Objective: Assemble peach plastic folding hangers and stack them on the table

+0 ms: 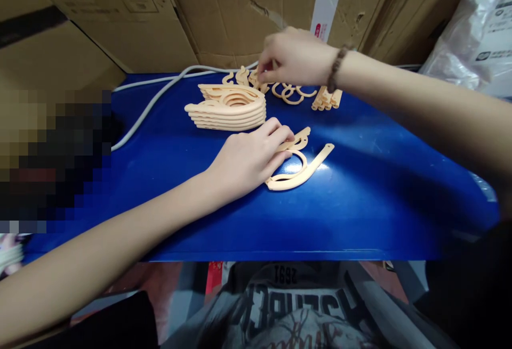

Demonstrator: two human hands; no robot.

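Observation:
My left hand has its fingers curled over a beige plastic folding hanger, which lies opened out on the table. One long arm of that hanger points up to the right. Farther back, my right hand is closed in a pinch over a row of small beige hooks; what its fingertips hold is hidden. Between the hands, to the left, sits a neat stack of beige hanger pieces. Several beige rings lie below my right hand, and short beige bars are bunched beneath its wrist.
Cardboard boxes stand along the back of the blue table. A white cable runs across the back left. Plastic-wrapped packages are at the right. A pixelated patch covers the left side.

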